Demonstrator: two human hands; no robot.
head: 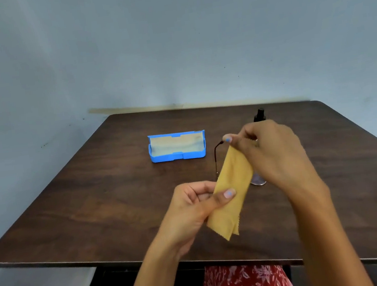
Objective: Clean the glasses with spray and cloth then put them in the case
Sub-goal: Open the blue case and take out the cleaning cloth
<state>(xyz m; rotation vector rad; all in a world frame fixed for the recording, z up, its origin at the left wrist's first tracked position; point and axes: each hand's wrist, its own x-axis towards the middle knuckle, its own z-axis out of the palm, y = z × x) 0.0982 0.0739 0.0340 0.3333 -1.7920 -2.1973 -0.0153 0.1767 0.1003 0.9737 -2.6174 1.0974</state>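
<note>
I see both hands pinching the yellow cloth (230, 185) above the surface (95, 201): left grip (197, 209) low, right grip (268, 147) high. Glasses (258, 179) lie beneath; open blue case (178, 154) well behind.

showing on one table (94, 197): one blue case (177, 155), one yellow cloth (232, 185), one pair of glasses (217, 156), one spray bottle (259, 115), two hands, left hand (191, 211) and right hand (271, 151).

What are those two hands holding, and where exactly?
Both hold the yellow cloth: the left hand pinches its lower middle, the right hand pinches its top end.
</note>
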